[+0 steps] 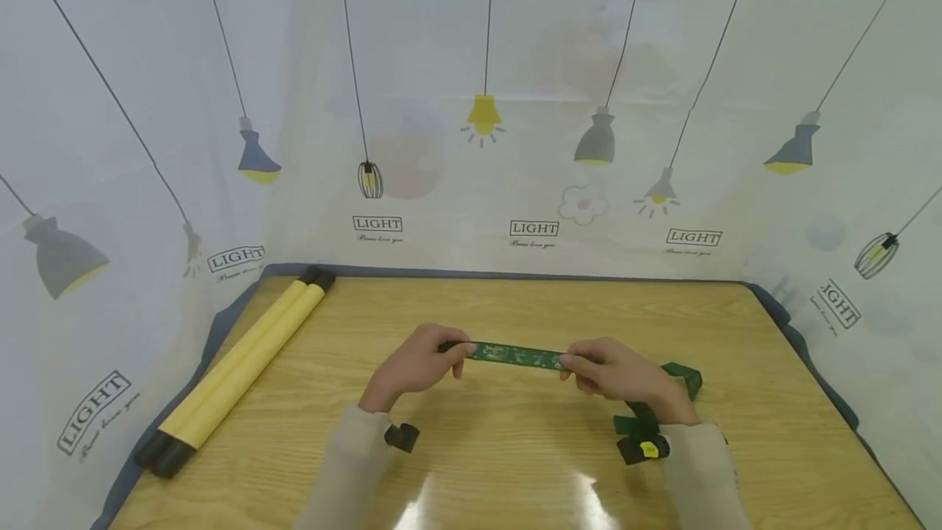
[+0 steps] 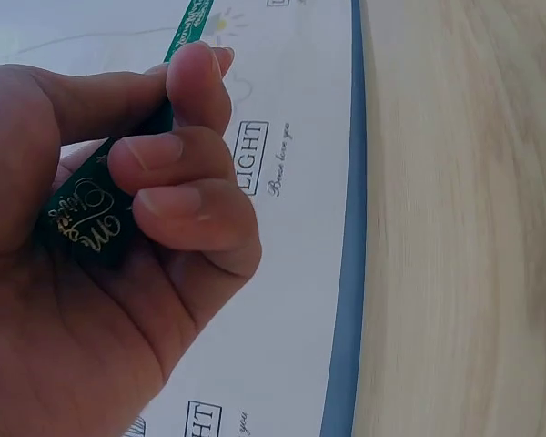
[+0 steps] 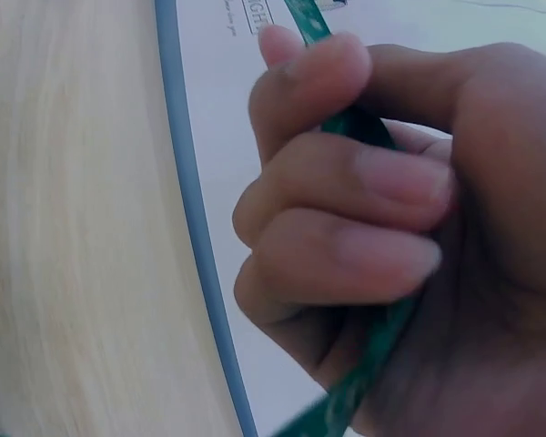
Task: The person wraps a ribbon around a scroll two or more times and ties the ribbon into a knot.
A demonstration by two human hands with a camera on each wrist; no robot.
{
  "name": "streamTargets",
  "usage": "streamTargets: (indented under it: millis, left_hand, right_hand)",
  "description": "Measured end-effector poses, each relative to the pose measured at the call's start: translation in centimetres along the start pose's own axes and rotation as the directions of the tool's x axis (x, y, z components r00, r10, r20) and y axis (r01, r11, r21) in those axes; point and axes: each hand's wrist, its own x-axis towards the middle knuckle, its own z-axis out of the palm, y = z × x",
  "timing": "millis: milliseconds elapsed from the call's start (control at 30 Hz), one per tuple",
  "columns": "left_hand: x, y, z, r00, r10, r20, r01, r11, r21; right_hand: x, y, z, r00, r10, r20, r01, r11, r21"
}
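A green ribbon (image 1: pixel 518 355) with pale gold print stretches nearly level between both hands above the table. My left hand (image 1: pixel 430 358) pinches one end between thumb and forefinger. In the left wrist view the ribbon's short end (image 2: pixel 89 211), with gold lettering, lies inside the curled fingers. My right hand (image 1: pixel 614 368) pinches the ribbon farther along. The right wrist view has the ribbon (image 3: pixel 373 355) running down through the palm and out below the curled fingers. Its loose length (image 1: pixel 684 379) trails in folds behind and beneath the right wrist, partly hidden by it.
Two yellow rolls (image 1: pixel 246 358) with black ends lie side by side along the table's left edge. The wood-grain table (image 1: pixel 515 448) is bordered by white sheeting (image 1: pixel 456 244) printed with lamps. A black strap (image 1: pixel 401 437) shows at the left wrist, another (image 1: pixel 634 451) at the right.
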Motion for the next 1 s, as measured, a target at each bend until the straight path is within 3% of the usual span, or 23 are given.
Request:
streamTargets:
  millis: [800, 1000]
  left_hand:
    - [-1.2, -2.1, -2.9, 0.991, -0.106, -0.077, 0.109, 0.994, 0.027]
    - [-1.6, -2.9, -3.7, 0.985, -0.145, -0.091, 0.146, 0.989, -0.002]
  right_hand:
    - [-3.0, 2.3, -3.3, 0.997, 0.079, 0.016, -0.080, 0.997, 0.025]
    - [-3.7, 3.4, -4.1, 0.997, 0.072, -0.015, -0.073, 0.996, -0.042]
